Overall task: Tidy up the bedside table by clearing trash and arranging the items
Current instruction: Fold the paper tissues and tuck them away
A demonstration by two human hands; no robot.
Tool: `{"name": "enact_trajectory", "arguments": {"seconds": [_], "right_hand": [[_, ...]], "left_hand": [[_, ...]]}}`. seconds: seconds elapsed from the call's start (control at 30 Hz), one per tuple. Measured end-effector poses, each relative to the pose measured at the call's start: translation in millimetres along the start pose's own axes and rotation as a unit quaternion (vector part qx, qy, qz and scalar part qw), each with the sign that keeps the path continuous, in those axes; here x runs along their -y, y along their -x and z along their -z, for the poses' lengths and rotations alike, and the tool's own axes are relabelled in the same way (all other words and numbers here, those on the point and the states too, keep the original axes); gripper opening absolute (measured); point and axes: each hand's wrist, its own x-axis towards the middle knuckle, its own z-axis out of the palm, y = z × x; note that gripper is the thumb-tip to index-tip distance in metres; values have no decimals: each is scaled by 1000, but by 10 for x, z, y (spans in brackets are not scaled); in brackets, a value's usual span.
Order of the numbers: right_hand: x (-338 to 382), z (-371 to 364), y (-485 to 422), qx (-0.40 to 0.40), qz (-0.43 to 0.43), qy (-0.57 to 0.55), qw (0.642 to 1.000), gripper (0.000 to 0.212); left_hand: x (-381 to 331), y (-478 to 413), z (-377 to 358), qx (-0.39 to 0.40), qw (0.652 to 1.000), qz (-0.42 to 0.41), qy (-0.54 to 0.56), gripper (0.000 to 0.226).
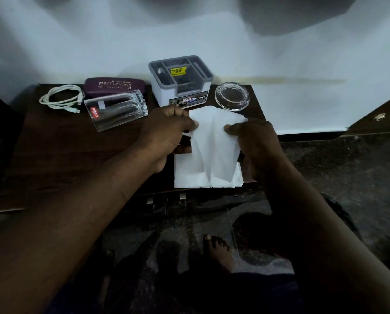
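Observation:
A white tissue (212, 152) hangs unfolded over the front right part of the dark wooden bedside table (76, 155). My left hand (166, 132) pinches its upper left edge, and my right hand (253, 139) pinches its upper right edge. The tissue's lower edge reaches the table's front rim. A clear drinking glass (117, 112) lies on its side at the back left. Behind it sit a maroon spectacle case (114, 86) and a coiled white cable (62, 99).
A white and grey organiser box (181, 83) stands at the back centre against the pale wall. A clear glass ashtray (232, 96) sits to its right. Below the table are its drawer handles (182, 197), a dark speckled floor and my bare foot (219, 250).

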Motion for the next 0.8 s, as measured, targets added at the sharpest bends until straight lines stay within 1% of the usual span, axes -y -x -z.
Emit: {"name": "enact_trajectory", "arguments": {"seconds": [0.07, 0.13, 0.17, 0.23, 0.3, 0.37, 0.4, 0.53, 0.6, 0.67, 0.7, 0.8], "right_hand": [[-2, -18, -11, -2, -2, 2, 1000, 8], [-5, -28, 5, 23, -21, 9, 999, 27], [0, -30, 43, 44, -45, 10, 998, 27], [-30, -13, 67, 85, -80, 38, 992, 10], [-64, 0, 51, 69, -51, 108, 990, 19], [-78, -9, 38, 22, -1, 176, 984, 22], [-76, -11, 32, 11, 10, 189, 982, 23], [-93, 11, 51, 9, -2, 205, 979, 24], [-106, 17, 42, 10, -7, 204, 979, 21], [-116, 10, 44, 19, -6, 209, 978, 28], [-123, 0, 56, 24, 1, 216, 976, 32], [-154, -23, 78, 7, 10, 241, 970, 37]], "left_hand": [[23, -26, 51, -15, 1000, 15, -19, 20], [32, -18, 98, -10, 998, 47, -38, 18], [35, -6, 117, -5, 997, 58, -52, 19], [43, 20, 153, -5, 995, 58, -86, 24], [71, 19, 184, -6, 992, 45, -114, 27], [98, 0, 209, -12, 990, 27, -140, 26], [106, -4, 215, -14, 988, 18, -155, 24], [125, 4, 212, -14, 979, 7, -202, 20], [143, -17, 222, -29, 972, -8, -234, 15], [167, -67, 242, -54, 956, -32, -288, 6], [167, -82, 249, -65, 951, -36, -300, 6], [186, -107, 233, -62, 961, -6, -270, 33]]}}
